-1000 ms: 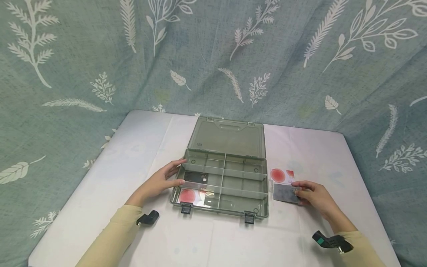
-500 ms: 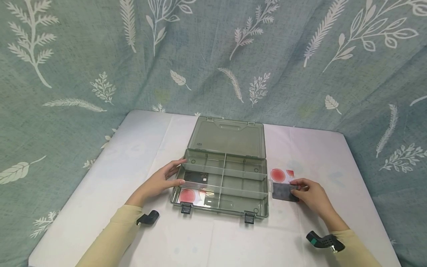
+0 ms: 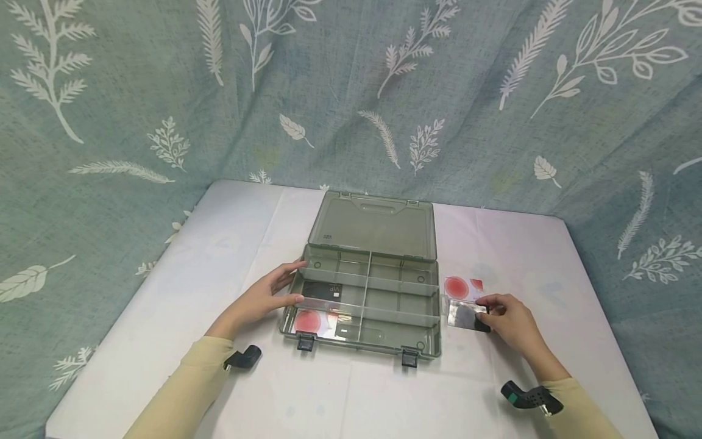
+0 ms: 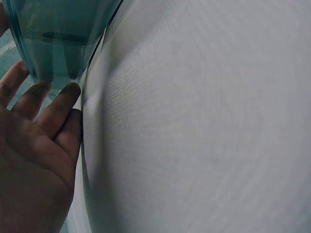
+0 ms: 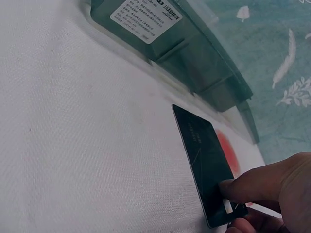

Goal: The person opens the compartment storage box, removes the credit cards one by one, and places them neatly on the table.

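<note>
My right hand [image 3: 510, 317] pinches a black card [image 3: 465, 314] by its right end, just right of a green translucent compartment box [image 3: 403, 301]. In the right wrist view the thumb lies over the face of the card [image 5: 204, 160], close to a pale chip-like patch. In the head view the card's face catches bright glare. My left hand [image 3: 269, 299] rests against the box's left side with fingers extended. The left wrist view shows its fingertips touching the box wall [image 4: 58, 43]. A black VIP card [image 3: 322, 291] lies in the middle-left compartment, and a red-and-white card [image 3: 314, 324] in the front-left one.
The lid [image 3: 375, 225] is folded back flat behind the box. Another red-and-white card [image 3: 460, 288] lies on the white tablecloth [image 3: 395, 402] behind the held card. Two black latches stick out at the box's front. A leaf-patterned curtain [image 3: 340, 103] surrounds the table.
The right hand has shifted slightly left with the black card, mostly early on. The card's face has turned from dull grey to shiny with glare. The left hand and box stay put.
</note>
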The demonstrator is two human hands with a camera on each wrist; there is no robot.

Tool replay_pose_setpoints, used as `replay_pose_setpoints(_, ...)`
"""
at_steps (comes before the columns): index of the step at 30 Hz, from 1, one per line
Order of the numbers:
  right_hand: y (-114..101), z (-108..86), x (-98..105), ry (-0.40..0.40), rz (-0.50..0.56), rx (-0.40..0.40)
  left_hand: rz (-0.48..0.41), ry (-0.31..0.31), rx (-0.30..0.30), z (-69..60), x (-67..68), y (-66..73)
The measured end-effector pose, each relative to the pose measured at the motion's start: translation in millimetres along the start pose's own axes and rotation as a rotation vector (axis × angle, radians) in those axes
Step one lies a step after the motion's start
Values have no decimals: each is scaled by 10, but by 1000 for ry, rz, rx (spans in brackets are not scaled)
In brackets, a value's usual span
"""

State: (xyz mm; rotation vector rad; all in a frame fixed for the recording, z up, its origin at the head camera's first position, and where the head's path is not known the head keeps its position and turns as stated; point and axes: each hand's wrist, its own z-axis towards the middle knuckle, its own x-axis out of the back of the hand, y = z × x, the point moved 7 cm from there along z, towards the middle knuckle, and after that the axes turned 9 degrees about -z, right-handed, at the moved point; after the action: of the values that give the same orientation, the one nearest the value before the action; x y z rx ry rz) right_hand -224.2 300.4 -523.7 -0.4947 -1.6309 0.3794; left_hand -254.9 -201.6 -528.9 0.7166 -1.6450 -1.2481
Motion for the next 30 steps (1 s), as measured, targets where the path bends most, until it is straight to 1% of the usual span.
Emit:
replay_pose_setpoints(13, 7, 5, -9, 37, 4, 7, -4, 0, 2, 3, 5, -8)
replay_pose_setpoints(30, 21, 8, -8, 46, 3, -3, 0, -7, -6, 3, 5, -27)
